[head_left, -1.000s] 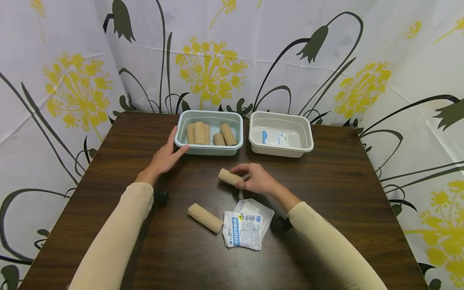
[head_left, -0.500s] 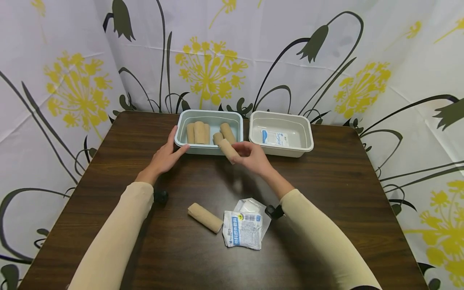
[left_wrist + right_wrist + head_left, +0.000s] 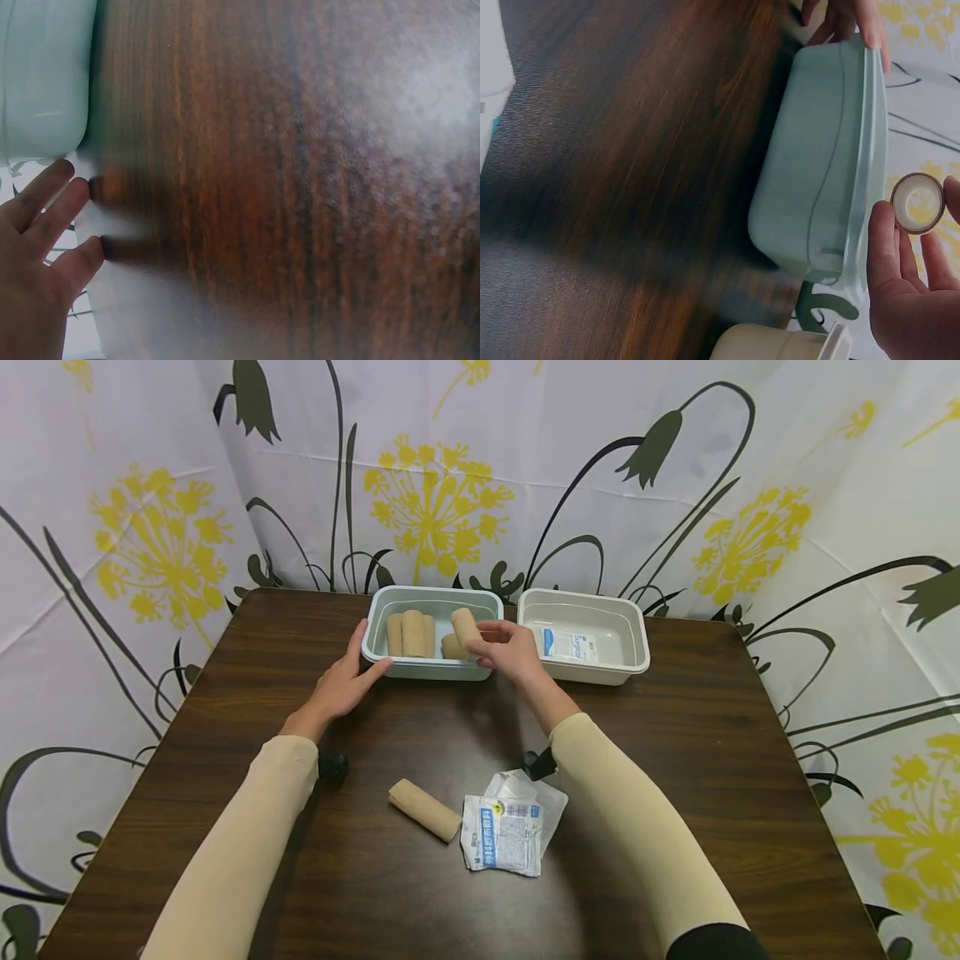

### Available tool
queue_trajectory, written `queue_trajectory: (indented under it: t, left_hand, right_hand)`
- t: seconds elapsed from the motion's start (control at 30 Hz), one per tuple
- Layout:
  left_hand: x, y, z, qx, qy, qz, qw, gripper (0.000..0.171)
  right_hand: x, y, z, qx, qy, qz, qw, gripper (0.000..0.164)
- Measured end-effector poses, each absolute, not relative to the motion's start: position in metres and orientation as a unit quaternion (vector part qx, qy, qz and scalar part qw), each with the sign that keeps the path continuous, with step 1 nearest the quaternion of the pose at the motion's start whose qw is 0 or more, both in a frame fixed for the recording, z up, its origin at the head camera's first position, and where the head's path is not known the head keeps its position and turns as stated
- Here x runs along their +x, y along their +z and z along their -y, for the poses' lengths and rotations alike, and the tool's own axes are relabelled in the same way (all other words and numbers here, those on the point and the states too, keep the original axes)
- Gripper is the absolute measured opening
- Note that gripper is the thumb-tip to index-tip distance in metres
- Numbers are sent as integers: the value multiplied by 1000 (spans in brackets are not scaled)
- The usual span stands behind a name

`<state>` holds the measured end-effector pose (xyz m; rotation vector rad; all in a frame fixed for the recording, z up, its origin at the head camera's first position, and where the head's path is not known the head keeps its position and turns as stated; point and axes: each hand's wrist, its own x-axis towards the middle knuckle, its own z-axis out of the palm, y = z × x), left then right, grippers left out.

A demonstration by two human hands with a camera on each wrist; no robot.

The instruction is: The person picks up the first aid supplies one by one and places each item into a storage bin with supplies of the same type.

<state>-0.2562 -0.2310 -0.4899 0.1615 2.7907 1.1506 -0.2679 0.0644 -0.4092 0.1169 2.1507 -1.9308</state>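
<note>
My right hand (image 3: pixel 510 647) pinches a hollow tan cardboard tube (image 3: pixel 466 627) over the right part of the pale blue tub (image 3: pixel 438 671). The tube tilts, and its round open end (image 3: pixel 918 203) faces the camera in the right wrist view. Inside the tub lie three tubes (image 3: pixel 412 635) side by side at the left and a shorter-looking tube (image 3: pixel 452 647) further right, partly covered by the held one. At the tub's left end, my left hand (image 3: pixel 339 687) rests with fingers extended and thumb at the front corner. Its fingers (image 3: pixel 64 206) are spread in the left wrist view.
Right of the blue tub stands a cream tub (image 3: pixel 585 672) with a white-and-blue surgical packet (image 3: pixel 570 646) in it. Nearer on the dark wooden table (image 3: pixel 322 868) lie another cardboard tube (image 3: pixel 425 811) and overlapping white packets (image 3: pixel 502 837). A flowered curtain (image 3: pixel 300 460) hangs behind.
My right hand has lifted the tube from the middle of the table and carried it up and away to above the blue tub. The left hand has stayed at the tub's end.
</note>
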Motion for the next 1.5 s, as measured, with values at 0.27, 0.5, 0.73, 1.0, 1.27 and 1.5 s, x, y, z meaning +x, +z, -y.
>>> queue_trajectory:
  t: [0.27, 0.5, 0.73, 1.0, 1.27, 1.5]
  left_hand:
    - [-256, -490, 231, 54, 381, -921, 61, 86]
    - [-256, -490, 231, 56, 383, -920, 59, 85]
    - [-256, -490, 230, 57, 384, -920, 58, 85]
    - [-255, -489, 231, 56, 384, -920, 58, 86]
    - [-256, -491, 231, 56, 382, -920, 59, 85]
    - [-256, -490, 232, 58, 381, -921, 56, 86]
  right_hand:
    - [-280, -411, -59, 83, -674, -726, 113, 42]
    - [-281, -416, -53, 69, -689, -713, 114, 43]
    - [-280, -418, -53, 53, -688, -715, 115, 44]
    - [-271, -417, -57, 25, -688, -717, 112, 43]
    - [-242, -421, -64, -46, -669, -729, 139, 38]
    - [-206, -429, -80, -175, -571, -782, 177, 37]
